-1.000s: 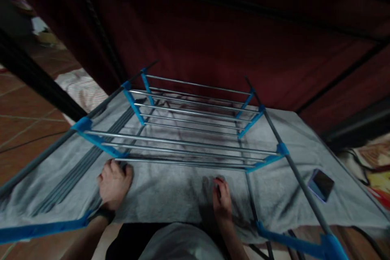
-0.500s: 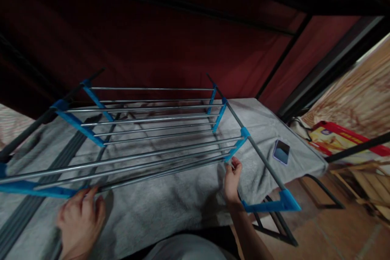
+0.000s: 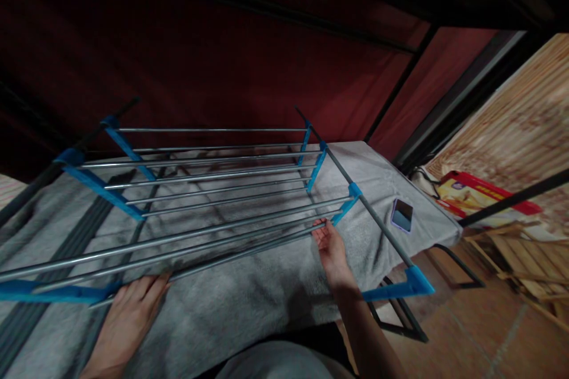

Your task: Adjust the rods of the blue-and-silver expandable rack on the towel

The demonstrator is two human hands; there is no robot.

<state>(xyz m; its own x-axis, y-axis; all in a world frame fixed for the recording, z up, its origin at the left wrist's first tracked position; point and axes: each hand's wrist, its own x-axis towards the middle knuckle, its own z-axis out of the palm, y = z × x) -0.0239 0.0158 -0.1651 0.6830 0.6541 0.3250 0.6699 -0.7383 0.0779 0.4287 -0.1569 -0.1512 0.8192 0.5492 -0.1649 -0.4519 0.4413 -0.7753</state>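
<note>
Both hands (image 3: 136, 307) (image 3: 329, 247) half-curled around metal rod (image 3: 222, 261)

Head-worn view, forward and downward

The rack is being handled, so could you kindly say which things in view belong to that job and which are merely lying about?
Belonging to the job:
near rod, at left hand and right hand
blue brackets
loose tubes, probably

Just lying about:
phone
red-and-yellow package
slatted wooden item
</note>
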